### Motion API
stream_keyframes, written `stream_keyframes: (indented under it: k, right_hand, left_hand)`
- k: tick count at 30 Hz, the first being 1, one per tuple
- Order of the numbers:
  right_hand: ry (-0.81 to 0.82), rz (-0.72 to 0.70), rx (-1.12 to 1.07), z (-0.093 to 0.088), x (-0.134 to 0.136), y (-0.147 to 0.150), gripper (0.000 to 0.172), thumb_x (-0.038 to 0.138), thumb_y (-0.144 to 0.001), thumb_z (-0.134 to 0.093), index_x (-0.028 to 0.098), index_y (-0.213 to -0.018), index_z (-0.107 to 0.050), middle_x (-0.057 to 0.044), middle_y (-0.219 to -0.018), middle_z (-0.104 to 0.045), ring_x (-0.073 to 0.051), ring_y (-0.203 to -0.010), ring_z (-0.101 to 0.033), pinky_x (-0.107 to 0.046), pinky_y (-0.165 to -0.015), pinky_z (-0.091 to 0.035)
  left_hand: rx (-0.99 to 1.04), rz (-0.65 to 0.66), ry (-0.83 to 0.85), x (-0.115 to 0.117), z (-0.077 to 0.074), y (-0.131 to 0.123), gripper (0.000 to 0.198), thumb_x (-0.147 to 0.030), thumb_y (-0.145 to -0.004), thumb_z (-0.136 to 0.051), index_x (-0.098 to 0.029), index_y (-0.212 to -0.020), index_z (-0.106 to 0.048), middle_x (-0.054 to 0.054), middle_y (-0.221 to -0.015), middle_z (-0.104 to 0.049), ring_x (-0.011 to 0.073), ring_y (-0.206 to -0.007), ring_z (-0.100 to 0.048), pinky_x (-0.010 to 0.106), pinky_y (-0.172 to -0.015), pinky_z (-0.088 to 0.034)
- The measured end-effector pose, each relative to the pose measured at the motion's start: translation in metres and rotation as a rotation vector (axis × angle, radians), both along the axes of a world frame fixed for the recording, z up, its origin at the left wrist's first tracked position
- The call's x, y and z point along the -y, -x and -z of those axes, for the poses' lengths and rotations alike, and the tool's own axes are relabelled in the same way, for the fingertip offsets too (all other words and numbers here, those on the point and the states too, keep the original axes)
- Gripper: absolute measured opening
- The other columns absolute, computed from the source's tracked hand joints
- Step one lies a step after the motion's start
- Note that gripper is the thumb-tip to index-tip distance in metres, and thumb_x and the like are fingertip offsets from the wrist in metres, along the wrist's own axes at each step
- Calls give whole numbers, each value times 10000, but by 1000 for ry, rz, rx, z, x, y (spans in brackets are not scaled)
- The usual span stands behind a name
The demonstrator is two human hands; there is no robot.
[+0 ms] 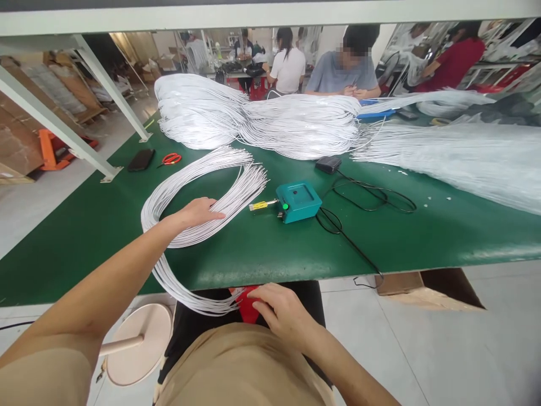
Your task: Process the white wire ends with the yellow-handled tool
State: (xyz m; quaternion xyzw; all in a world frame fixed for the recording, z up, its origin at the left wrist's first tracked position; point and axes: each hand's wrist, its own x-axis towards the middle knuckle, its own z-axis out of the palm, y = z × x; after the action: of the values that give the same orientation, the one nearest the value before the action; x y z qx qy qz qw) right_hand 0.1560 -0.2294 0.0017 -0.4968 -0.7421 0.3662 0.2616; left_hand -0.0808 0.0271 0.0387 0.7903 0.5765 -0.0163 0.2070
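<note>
A looped bundle of thin white cables lies on the green table, its tail hanging over the front edge toward my lap. My left hand rests flat on the bundle with fingers stretched out, holding nothing. My right hand is down at my lap below the table edge, fingers curled on the hanging cable ends beside a red object. A teal box with a green button and a yellow-tipped probe sits just right of the bundle.
Large piles of white cables fill the back and right of the table. Red scissors and a black phone lie at the left. Black cords run from the box. Several people work behind. A round stool stands at the lower left.
</note>
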Motion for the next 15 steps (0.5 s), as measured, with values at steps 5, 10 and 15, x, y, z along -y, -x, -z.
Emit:
stream_keyframes:
  k: [5,10,15]
  right_hand:
    - [-22,-23,60,-1,-10,2,291,220,-975,-464,182,-1082,-731,-57,-1042,-752,-195,-950,-673,-308,-857,-509]
    - [-19,-62,91,-3,-16,3,296,211,-972,-464,181,-1106,-726,-61,-1079,-748,-183,-978,-673,-285,-877,-504]
    - [15,-97,157,-9,-28,2,301,231,-981,-450,186,-1089,-727,-55,-1056,-762,-195,-962,-698,-292,-863,-509]
  left_hand:
    - [88,-78,-24,-2,-25,9,469,-623,-736,-616,-166,-802,-697,77,-800,-695,258,-784,-622,317,-703,-425]
    - [774,-409,60,-5,-54,37,423,-416,-678,-775,-129,-965,-655,-18,-791,-665,117,-757,-554,246,-736,-441]
    - [1057,-320,45,1,-100,42,163,-118,-781,-610,-62,-926,-562,-72,-641,-590,21,-700,-576,236,-822,-480]
